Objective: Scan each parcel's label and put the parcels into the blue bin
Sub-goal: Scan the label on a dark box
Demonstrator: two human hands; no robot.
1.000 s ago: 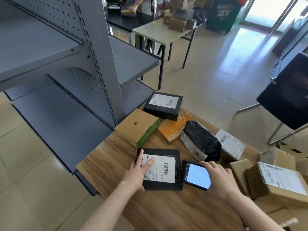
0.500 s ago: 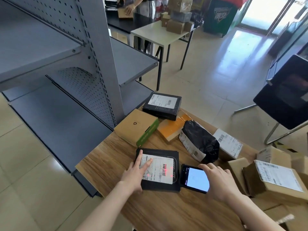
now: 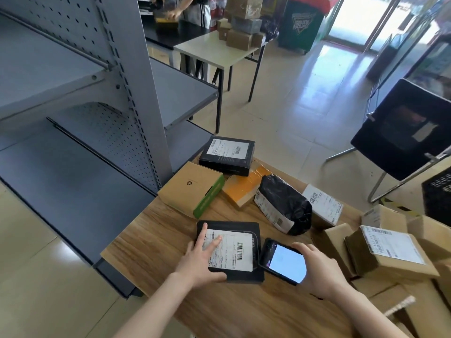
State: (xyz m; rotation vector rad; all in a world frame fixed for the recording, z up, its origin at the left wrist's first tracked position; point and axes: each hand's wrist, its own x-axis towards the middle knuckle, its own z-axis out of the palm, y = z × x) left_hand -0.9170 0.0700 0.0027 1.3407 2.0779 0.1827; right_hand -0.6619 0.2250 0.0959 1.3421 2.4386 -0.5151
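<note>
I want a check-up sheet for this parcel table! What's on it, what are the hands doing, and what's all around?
Surface: wooden table, crowded with parcels at its far and right parts.
Job's things: flat black parcel, label up, near the front; handheld scanner just right of it, screen lit; black box, brown box with green edge, orange-taped parcel, black bag parcel and cardboard boxes lie behind and to the right; blue bin not seen.
Clutter: nothing seen.
Hands: left hand presses flat on the flat black parcel's label; right hand grips the handheld scanner.
Cables: nothing seen.
Surroundings: grey metal shelving left, black chair right, white table with boxes and another person far behind.
</note>
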